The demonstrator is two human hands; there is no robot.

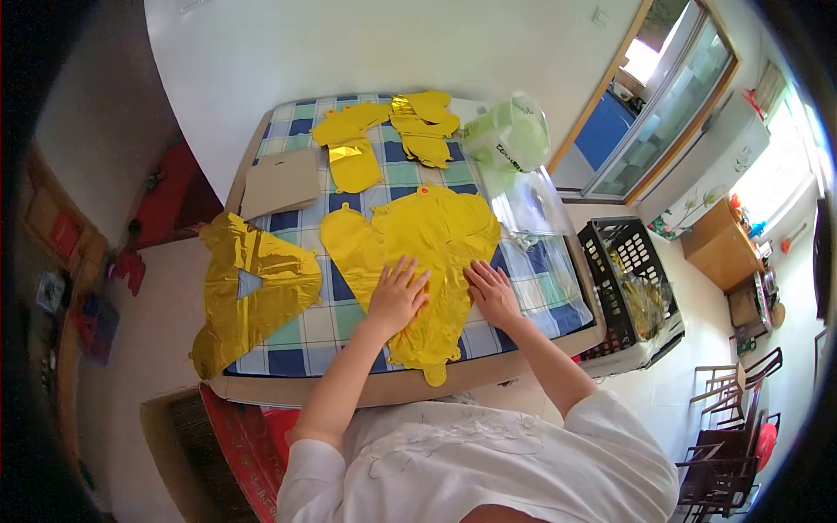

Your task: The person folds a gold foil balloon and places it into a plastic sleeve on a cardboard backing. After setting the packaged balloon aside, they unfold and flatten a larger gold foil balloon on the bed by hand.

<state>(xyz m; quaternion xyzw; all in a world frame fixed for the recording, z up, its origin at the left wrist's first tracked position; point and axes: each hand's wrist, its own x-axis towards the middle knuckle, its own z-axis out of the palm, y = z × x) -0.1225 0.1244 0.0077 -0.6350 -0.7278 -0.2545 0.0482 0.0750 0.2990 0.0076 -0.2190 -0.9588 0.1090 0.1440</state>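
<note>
Head view: a person's left hand point(397, 297) and right hand point(494, 294), fingers apart, rest on a flat gold foil balloon point(436, 261) crossing the checked tablecloth's point(542, 307) near edge.

Cannot see the parts of the gold foil piece point(418, 227) beneath the left hand point(398, 298) and right hand point(494, 294), clearly read the bag's lettering point(508, 159), identify the tiny items point(744, 218) on the far cabinet point(720, 248), or follow the white shirt point(471, 462) past the bottom edge.
</note>
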